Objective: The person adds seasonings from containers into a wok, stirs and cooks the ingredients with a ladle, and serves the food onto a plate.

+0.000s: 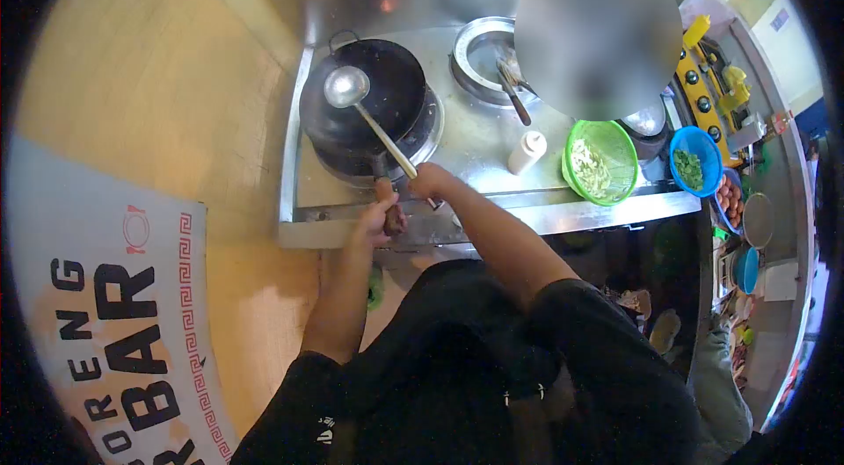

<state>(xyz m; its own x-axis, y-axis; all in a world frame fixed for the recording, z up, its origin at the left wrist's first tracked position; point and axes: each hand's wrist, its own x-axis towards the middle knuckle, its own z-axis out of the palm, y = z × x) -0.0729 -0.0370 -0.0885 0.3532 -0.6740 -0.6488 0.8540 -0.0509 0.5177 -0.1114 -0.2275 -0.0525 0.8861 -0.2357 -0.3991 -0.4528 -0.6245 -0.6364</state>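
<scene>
A black wok [400,83] rests over the round burner at the left of the steel counter. My left hand [380,219] is closed around its wooden handle [393,217], near the counter's front edge. Just right of it, my right hand [431,182] grips the long handle of a metal ladle [346,87]. The ladle's round bowl is over the upper left part of the wok, and its shaft slants down to my hand. Whether the bowl touches the wok, I cannot tell.
Behind on the steel counter [466,144] is a metal ring [466,69] with a wooden-handled tool [516,102]. A white bottle [527,153], green basket [601,163] and blue basket [694,162] stand to the right. A blurred patch hides the upper right.
</scene>
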